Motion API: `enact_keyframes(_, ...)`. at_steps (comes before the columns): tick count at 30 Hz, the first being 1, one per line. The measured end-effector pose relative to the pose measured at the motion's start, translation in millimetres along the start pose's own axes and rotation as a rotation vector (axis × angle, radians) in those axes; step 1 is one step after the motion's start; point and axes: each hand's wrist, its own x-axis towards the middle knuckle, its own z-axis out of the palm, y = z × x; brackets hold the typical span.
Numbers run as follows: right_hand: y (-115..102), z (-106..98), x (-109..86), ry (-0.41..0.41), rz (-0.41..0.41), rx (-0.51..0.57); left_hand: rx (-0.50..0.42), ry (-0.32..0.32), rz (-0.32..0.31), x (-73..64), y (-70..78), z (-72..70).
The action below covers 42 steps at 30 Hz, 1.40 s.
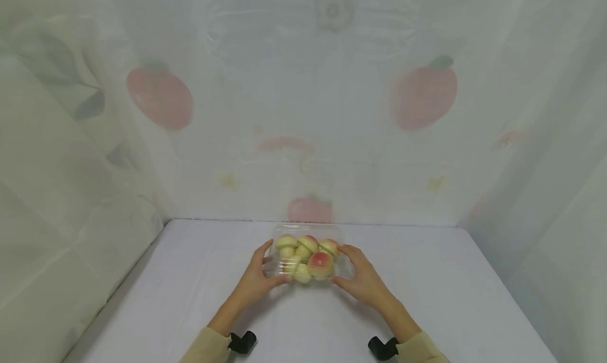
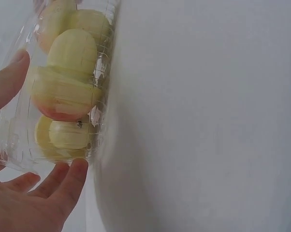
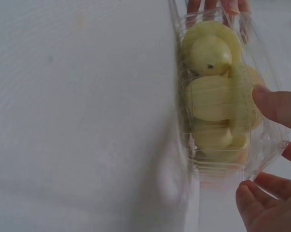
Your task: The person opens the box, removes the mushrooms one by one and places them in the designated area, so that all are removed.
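Observation:
A clear plastic clamshell box (image 1: 308, 229) is near the far side of the table, with several mushroom-shaped pieces (image 1: 321, 264) inside, pale yellow with reddish caps. My left hand (image 1: 256, 281) grips its left end, thumb on the near side and fingers around the end. On the opposite end, my right hand (image 1: 362, 278) holds it the same way. In the left wrist view the ribbed box wall (image 2: 20, 140) lies between thumb and fingers (image 2: 70, 186). The right wrist view has the right thumb (image 3: 276, 106) against the lid. Whether the box touches the table cannot be told.
A white-covered table (image 1: 308, 326) stretches around the box. Pale curtains (image 1: 303, 105) with faded fruit prints hang behind it and on both sides. A black wrist device (image 1: 243, 342) sits on the left wrist, and another (image 1: 382, 348) on the right.

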Motion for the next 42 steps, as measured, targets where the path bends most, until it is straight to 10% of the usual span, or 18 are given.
enact_keyframes(42, 7.6, -28.6, -29.7, 0.0, 0.029, -0.076, -0.003, -0.053, 0.039, -13.7, 15.0, 28.6)
